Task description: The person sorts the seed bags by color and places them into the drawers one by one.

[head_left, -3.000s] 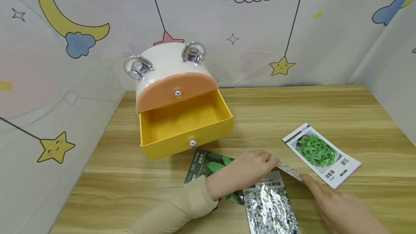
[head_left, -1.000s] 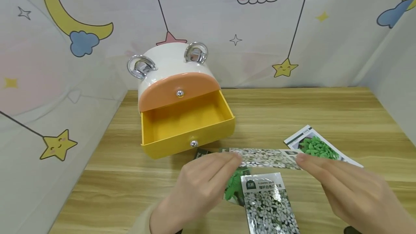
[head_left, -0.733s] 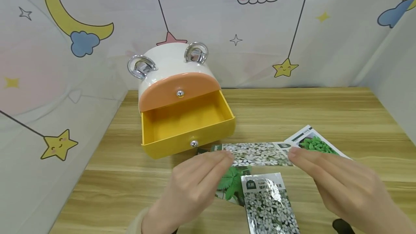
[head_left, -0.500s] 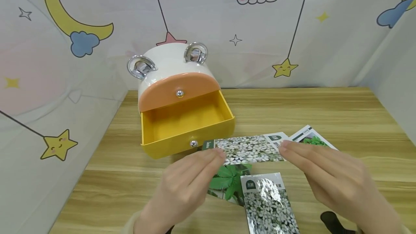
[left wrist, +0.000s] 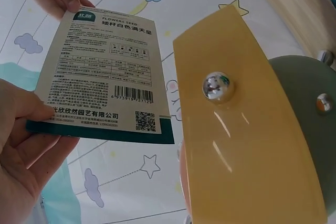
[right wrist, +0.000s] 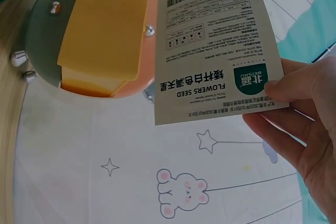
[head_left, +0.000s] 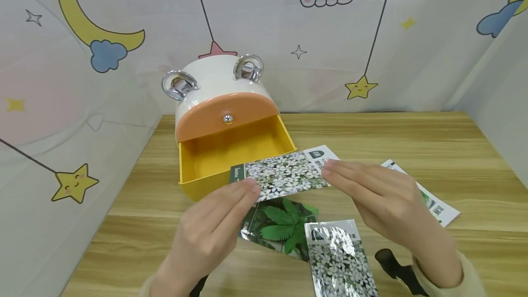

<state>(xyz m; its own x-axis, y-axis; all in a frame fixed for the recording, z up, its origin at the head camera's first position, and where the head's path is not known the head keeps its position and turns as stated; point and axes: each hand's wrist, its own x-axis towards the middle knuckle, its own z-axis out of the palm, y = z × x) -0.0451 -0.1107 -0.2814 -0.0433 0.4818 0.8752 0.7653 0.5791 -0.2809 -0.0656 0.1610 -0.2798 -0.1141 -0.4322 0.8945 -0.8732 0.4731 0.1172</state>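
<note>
A seed packet [head_left: 284,173] with white flowers on its front is held up by both hands, one at each end. My left hand [head_left: 210,223] pinches its dark green end between thumb and fingers, and my right hand [head_left: 379,196] pinches the white end. The packet overlaps the front edge of the pulled-out yellow drawer [head_left: 202,187] in the head view. Both wrist views show the packet's printed back, with a barcode [left wrist: 134,95], beside the drawer. The drawer belongs to a white animal-shaped cabinet [head_left: 214,72] with shiny ears and an orange upper drawer front [head_left: 231,109].
A second white-flower packet [head_left: 342,260] lies at the front of the wooden table [head_left: 412,136], next to a green-leaf packet [head_left: 280,230]. Another packet [head_left: 443,212] lies to the right, partly hidden behind the right hand. A patterned cloth [head_left: 313,81] stands behind the table.
Both hands have lifted the white-flower packet off the table area, flattened its face toward the head camera, and moved it left and forward to the open drawer. The other packets stay put.
</note>
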